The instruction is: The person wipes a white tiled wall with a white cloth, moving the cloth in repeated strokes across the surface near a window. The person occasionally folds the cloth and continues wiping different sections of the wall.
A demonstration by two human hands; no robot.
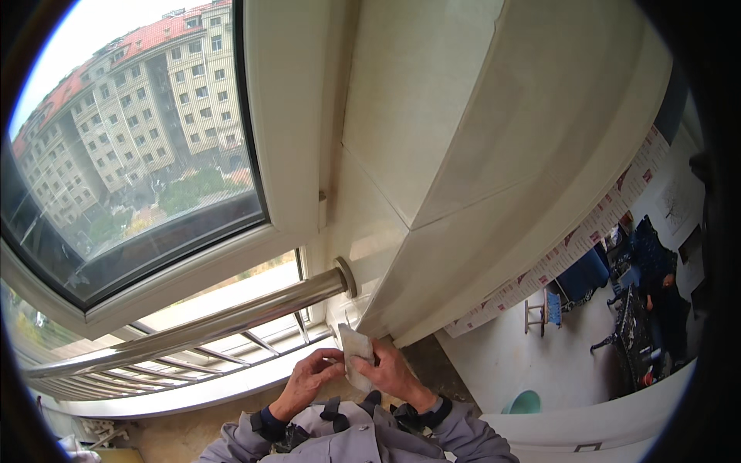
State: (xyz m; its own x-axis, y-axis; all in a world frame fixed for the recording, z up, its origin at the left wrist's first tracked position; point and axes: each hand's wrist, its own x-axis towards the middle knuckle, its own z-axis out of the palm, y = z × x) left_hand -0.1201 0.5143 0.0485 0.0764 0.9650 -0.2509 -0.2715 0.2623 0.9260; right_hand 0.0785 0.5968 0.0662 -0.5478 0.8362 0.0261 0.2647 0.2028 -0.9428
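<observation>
A folded white cloth or pad (356, 350) is held upright in front of my body, its exact material unclear. My right hand (396, 370) grips it from the right, thumb across its face. At its left edge are the bent fingers of my left hand (310, 379); whether they pinch the edge or only touch it is hard to see. Just beyond the cloth, pale wall tiles (370, 283) meet at a corner. To the left runs a shiny metal handrail (231, 321), fixed to the wall by a round flange (345, 278).
A white-framed window sash (191, 283) juts in above the handrail. Thin metal bars (220, 356) stand below the rail. Past the wall, on the right, are a small stool (544, 312), a green bucket (524, 402), a dark ornate table (628, 335) and a person in dark clothes (671, 318).
</observation>
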